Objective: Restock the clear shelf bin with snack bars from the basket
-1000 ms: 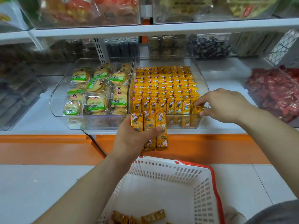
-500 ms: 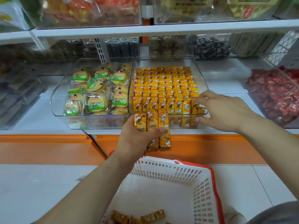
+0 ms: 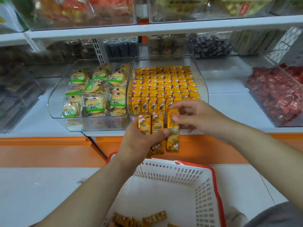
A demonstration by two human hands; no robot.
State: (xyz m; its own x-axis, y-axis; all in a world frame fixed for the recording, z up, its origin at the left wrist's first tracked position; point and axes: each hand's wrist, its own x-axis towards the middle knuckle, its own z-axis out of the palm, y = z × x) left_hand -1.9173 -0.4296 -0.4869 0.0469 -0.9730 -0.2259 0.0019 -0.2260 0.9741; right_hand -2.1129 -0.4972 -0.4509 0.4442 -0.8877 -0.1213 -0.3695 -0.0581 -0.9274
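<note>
My left hand point(image 3: 139, 141) grips a fan of three yellow-orange snack bars point(image 3: 157, 123) just in front of the shelf edge. My right hand point(image 3: 196, 117) pinches the top of the rightmost bar point(image 3: 173, 141) of that fan. Behind them the clear shelf bin point(image 3: 202, 86) holds several tidy rows of the same yellow bars point(image 3: 164, 84). Below, the white basket with a red rim point(image 3: 213, 177) has a few bars point(image 3: 147, 218) lying on its bottom.
A second clear bin point(image 3: 54, 99) of green-labelled round biscuits stands to the left. A bin of red-wrapped sweets point(image 3: 278, 95) sits at the right. Dark snack bins line the back, and a white shelf point(image 3: 147, 28) overhangs above. An orange ledge point(image 3: 41, 149) runs below the shelf.
My right hand has left the bin's front right corner and come down-left to the bars in my left hand, taking hold of the rightmost one. My left hand has stayed put.
</note>
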